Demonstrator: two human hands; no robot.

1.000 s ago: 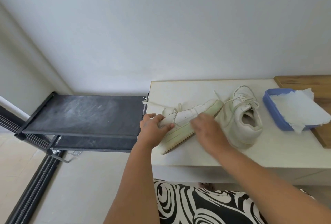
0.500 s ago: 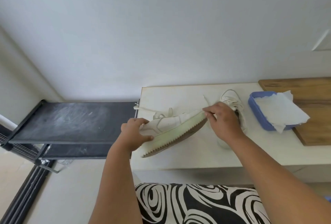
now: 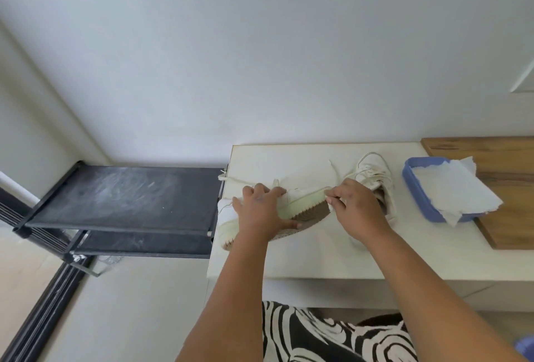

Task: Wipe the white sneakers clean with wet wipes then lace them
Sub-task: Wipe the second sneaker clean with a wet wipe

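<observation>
Readable text: none in this view.
White low-top sneaker [image 3: 300, 202] held on its side: no legible brand.
Blue plastic tray [image 3: 416, 188] of white wipes: no label visible.

We look down on a plain, pale grey-white wall [image 3: 260, 52] that fills most of the view, evenly lit by soft daylight. Against it stands a white table [image 3: 303, 260], and at its right end lies a brown wooden board [image 3: 508, 188]. To the left, touching the table's edge, a black two-tier rack [image 3: 124, 197] shows dusty, scuffed shelves. Below it we see a pale floor [image 3: 115, 304] and a dark rail [image 3: 43, 304] running diagonally toward the lower left corner.
</observation>
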